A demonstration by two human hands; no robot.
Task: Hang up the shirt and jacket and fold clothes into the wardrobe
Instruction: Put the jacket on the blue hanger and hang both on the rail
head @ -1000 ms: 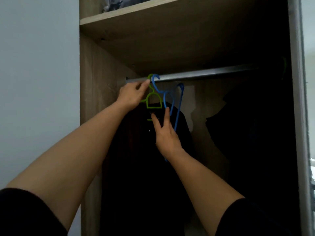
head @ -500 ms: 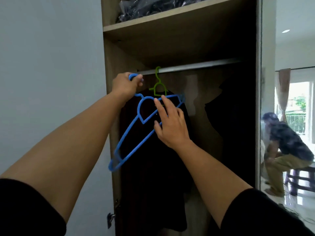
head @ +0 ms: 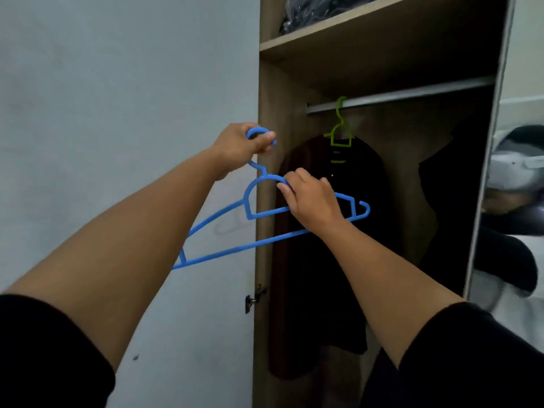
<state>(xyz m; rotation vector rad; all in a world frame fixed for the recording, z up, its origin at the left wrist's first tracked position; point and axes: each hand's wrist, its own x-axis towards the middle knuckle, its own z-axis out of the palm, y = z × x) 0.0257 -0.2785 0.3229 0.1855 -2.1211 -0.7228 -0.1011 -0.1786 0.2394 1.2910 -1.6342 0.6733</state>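
Pale grey wall (head: 117, 83) fills the left half of the frame, with a small dark speck low down. Metal hinge or latch (head: 252, 298) sits on the left edge of the wooden cabinet side, lower centre. Mirror panel (head: 518, 201) runs along the right edge, blurred; it reflects a person in dark clothing wearing a white headset (head: 518, 169), with something white below. Dark plastic-wrapped bundle (head: 318, 10) lies on the top shelf, upper centre of the frame, partly cut off by the top edge.
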